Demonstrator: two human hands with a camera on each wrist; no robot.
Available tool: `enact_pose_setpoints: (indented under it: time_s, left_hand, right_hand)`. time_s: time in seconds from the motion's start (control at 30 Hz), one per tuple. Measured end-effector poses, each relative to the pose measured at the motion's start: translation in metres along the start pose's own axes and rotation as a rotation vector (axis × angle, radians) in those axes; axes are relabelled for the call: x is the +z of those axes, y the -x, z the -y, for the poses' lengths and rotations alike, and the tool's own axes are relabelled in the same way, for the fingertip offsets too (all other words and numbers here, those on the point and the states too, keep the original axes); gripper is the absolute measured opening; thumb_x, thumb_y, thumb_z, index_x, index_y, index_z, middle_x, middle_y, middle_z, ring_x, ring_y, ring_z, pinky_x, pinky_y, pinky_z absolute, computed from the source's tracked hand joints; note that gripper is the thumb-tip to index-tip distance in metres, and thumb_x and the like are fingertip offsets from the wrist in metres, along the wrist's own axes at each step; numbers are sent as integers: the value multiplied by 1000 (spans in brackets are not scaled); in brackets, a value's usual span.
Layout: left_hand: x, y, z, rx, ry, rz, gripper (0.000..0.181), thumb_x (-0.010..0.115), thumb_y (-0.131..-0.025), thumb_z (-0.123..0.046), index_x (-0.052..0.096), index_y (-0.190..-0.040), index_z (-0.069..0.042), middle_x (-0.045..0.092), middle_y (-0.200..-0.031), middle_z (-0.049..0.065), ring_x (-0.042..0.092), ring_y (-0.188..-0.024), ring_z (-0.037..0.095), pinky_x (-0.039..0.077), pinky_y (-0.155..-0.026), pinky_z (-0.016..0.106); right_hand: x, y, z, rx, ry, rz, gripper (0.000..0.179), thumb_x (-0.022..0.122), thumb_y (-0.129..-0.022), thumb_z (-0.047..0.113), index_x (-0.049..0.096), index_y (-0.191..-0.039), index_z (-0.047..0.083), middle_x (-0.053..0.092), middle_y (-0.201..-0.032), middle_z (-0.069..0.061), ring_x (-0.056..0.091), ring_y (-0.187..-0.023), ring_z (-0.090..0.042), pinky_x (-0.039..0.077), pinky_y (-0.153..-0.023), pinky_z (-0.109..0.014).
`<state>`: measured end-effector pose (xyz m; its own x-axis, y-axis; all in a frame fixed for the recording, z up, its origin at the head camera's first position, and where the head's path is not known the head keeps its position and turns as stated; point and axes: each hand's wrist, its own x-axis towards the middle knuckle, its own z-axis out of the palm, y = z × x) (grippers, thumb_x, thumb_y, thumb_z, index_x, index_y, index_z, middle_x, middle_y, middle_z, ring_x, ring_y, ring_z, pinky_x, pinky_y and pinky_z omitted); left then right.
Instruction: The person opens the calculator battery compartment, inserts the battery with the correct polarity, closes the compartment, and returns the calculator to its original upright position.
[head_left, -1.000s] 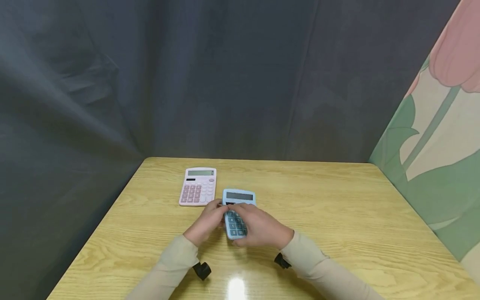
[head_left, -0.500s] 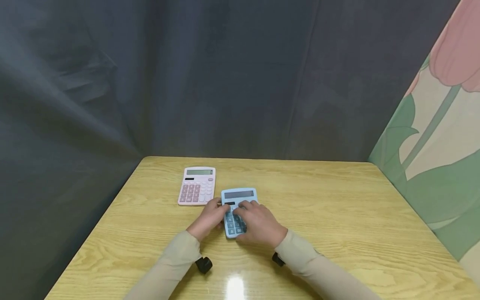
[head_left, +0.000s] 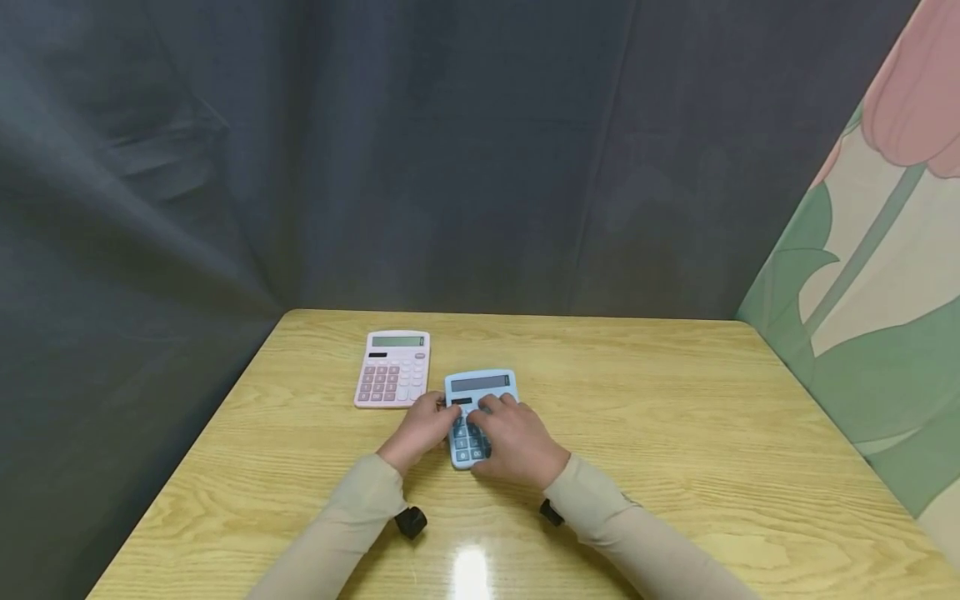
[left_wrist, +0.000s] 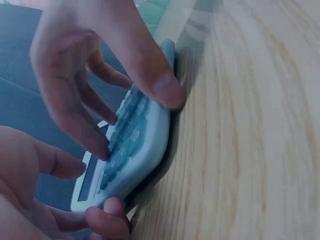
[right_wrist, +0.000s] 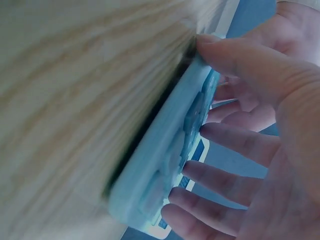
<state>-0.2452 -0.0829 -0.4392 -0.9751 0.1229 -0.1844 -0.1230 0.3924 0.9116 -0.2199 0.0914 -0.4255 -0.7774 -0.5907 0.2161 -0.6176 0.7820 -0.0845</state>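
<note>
A light blue calculator [head_left: 463, 442] lies near the middle of the table, a digit showing at the right end of its screen. My left hand [head_left: 420, 427] grips its left edge, thumb over the face and curled fingers [left_wrist: 107, 222] low along the side. Over the keys spreads my right hand [head_left: 519, 440], covering the right part of the keypad. In the right wrist view its fingertips [right_wrist: 192, 170] meet the keys, while the thumb [right_wrist: 215, 47] rests at the near edge. Just behind and to the left lies a pink calculator [head_left: 392, 371], its screen reading 0.
The wooden table [head_left: 675, 417] extends widely to the right. A dark curtain [head_left: 480, 167] hangs along its back and left, and a flower-patterned cloth [head_left: 885, 317] borders the right side. Black wrist cameras [head_left: 411, 522] hang below both cuffs.
The blue calculator's screen was blank and now shows a digit. My right fingers have moved rightward off the upper left keys and spread. The left hand keeps its grip on the edge.
</note>
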Motion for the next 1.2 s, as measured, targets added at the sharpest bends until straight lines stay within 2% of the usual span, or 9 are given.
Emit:
enact_pose_setpoints:
  time_s: [0.1,0.2,0.37,0.5,0.63,0.77,0.93,1.07,1.2]
  left_hand:
    - [-3,3,1,19,-25,19,46,51,-97,-14,51,-137,9,63,-98,14,50,-64,14,43,-55,27]
    - [-9,5,0,86,-147,-19,44,55,-94,-14,57,-132,8,64,-97,13,55,-71,16,46,-61,30]
    - [-28,6,-6,170,-379,-202,38,61,-91,-18,65,-124,1,63,-112,19,57,-103,31,48,-88,44]
    - [-48,4,-8,139,-462,-325,44,65,-91,-24,63,-129,-1,55,-125,25,46,-113,42,41,-92,54]
    - [-70,-3,-1,56,-521,-376,58,65,-92,-30,52,-140,0,45,-130,31,39,-115,46,38,-92,60]
    - [-87,-12,13,-34,-504,-370,71,62,-94,-37,39,-147,5,41,-131,35,36,-118,49,33,-96,64]
    - [-99,-21,29,-109,-400,-294,85,65,-92,-39,27,-151,8,35,-135,35,34,-123,50,32,-101,65]
    - [-102,-24,38,-109,-382,-267,84,68,-91,-37,29,-151,8,33,-136,33,34,-122,49,36,-100,63]
    - [-101,-26,42,-69,-388,-269,84,70,-91,-35,29,-150,8,33,-137,33,34,-121,49,37,-100,61]
  right_hand:
    - [3,-1,-3,4,4,-20,62,89,-66,45,72,-115,11,64,-117,-9,56,-94,-26,54,-76,-40]
    - [4,-4,-7,21,5,-22,62,89,-67,45,72,-116,11,64,-118,-11,57,-96,-27,55,-77,-41]
    - [4,-11,-17,56,12,22,64,89,-72,44,69,-122,9,61,-126,-14,58,-104,-31,54,-85,-44]
    - [6,-17,-24,74,-8,56,67,89,-73,43,67,-126,9,59,-132,-15,57,-110,-33,53,-87,-47]
    - [7,-24,-31,92,-21,55,67,89,-72,43,67,-126,10,59,-133,-16,57,-112,-35,53,-87,-49]
    - [9,-30,-37,113,-8,49,67,90,-71,44,68,-125,11,59,-133,-15,57,-112,-35,53,-85,-50]
    - [10,-34,-42,133,-22,49,65,90,-70,42,69,-124,12,60,-131,-14,56,-111,-35,52,-83,-51]
    - [11,-36,-45,139,-31,52,66,90,-71,41,68,-125,12,60,-132,-14,56,-112,-35,52,-83,-52]
    - [10,-37,-49,168,-17,66,67,89,-72,43,67,-127,13,59,-134,-13,55,-114,-35,51,-85,-52]
